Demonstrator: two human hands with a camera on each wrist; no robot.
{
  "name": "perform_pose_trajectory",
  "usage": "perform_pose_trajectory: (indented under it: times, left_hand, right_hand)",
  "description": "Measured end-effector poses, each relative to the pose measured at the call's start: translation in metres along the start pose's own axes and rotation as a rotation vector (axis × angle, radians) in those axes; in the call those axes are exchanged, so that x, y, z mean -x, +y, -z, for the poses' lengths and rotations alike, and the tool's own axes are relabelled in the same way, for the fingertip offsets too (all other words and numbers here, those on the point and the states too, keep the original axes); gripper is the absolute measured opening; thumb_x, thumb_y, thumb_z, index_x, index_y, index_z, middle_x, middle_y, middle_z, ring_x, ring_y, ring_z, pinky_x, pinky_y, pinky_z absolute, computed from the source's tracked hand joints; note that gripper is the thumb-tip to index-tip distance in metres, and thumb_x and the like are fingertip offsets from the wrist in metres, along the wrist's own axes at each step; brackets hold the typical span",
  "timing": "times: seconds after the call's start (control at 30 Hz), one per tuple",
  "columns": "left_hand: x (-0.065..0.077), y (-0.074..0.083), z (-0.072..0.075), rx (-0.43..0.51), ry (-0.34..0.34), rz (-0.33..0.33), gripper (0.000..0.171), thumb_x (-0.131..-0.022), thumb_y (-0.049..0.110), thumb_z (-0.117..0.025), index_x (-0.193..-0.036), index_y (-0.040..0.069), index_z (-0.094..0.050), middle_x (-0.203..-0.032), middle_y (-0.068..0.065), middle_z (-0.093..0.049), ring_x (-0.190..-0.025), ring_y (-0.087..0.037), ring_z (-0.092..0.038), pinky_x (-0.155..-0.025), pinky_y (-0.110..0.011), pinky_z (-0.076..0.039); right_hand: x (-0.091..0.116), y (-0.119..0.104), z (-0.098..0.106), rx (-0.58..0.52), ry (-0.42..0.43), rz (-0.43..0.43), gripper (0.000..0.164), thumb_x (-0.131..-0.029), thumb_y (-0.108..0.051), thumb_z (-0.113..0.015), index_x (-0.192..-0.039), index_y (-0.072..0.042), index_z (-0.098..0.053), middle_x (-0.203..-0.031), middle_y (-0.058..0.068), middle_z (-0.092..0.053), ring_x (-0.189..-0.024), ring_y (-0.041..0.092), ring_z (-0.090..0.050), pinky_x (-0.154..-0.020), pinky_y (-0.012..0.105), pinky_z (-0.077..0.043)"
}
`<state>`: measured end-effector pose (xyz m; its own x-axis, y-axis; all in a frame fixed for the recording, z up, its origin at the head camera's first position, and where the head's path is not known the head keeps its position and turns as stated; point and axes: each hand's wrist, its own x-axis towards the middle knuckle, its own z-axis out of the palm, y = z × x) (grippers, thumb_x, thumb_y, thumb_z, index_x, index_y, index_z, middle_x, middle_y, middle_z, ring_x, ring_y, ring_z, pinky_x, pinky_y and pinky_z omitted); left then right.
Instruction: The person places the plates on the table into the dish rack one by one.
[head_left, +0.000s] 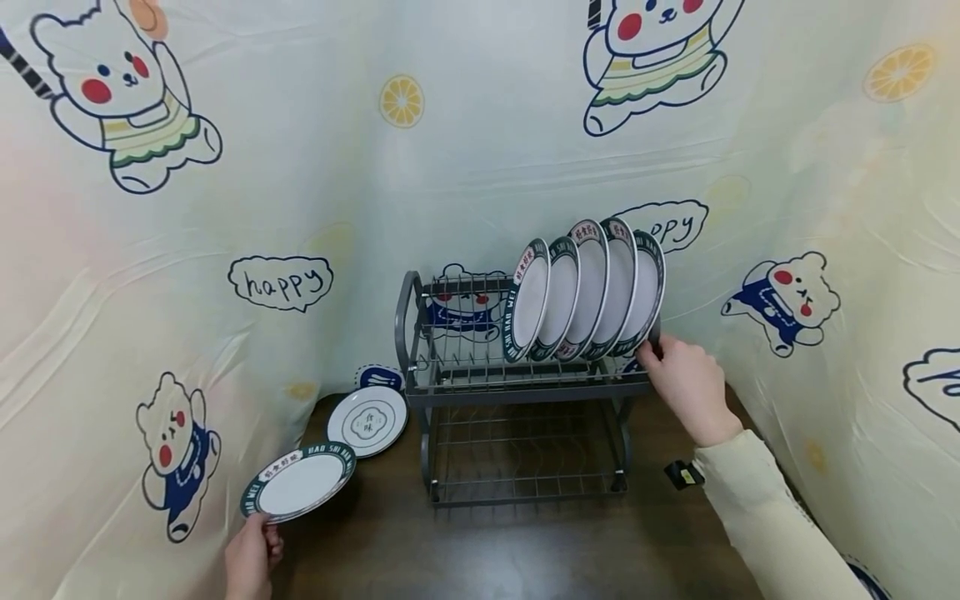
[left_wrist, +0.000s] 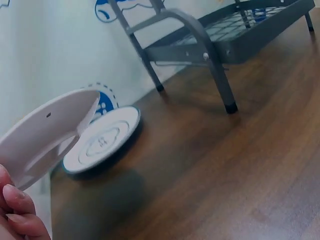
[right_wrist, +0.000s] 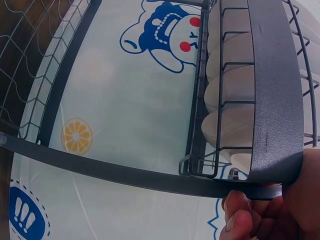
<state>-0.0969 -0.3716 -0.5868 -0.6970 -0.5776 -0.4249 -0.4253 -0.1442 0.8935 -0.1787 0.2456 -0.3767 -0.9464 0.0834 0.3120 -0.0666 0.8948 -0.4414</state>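
Observation:
At the lower left of the head view, my left hand [head_left: 251,557] pinches the near rim of a white plate [head_left: 302,482] with a dark green lettered border. That plate is tilted, its white underside [left_wrist: 42,135] showing in the left wrist view. Beyond it another white plate [head_left: 367,422] with a printed centre lies face up on the table. My right hand [head_left: 688,387] grips the right end of a grey two-tier dish rack [head_left: 498,392], fingers [right_wrist: 239,225] curled at the frame. Several green-rimmed plates [head_left: 592,287] stand upright in the right half of the upper tier.
The rack stands on a dark wooden table [head_left: 510,550], near the back. Its lower wire shelf [head_left: 525,450] holds no plates. A pale curtain [head_left: 480,167] with printed bears surrounds the table at the back and both sides.

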Motion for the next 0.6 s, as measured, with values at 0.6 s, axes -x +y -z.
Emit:
perform_pose_trajectory:
  times: [0.6]
  left_hand:
    - [0.029, 0.046, 0.0, 0.034, -0.09, -0.057, 0.04, -0.104, 0.02, -0.037, -0.066, 0.013, -0.049, -0.058, 0.004, -0.045, -0.05, -0.013, -0.043, -0.049, -0.028, -0.04]
  right_hand:
    - [0.001, 0.0, 0.001, -0.021, -0.013, -0.013, 0.045, -0.108, -0.031, -0.047, -0.068, -0.012, -0.047, -0.058, 0.002, -0.043, -0.05, 0.022, -0.042, -0.045, 0.034, -0.031]
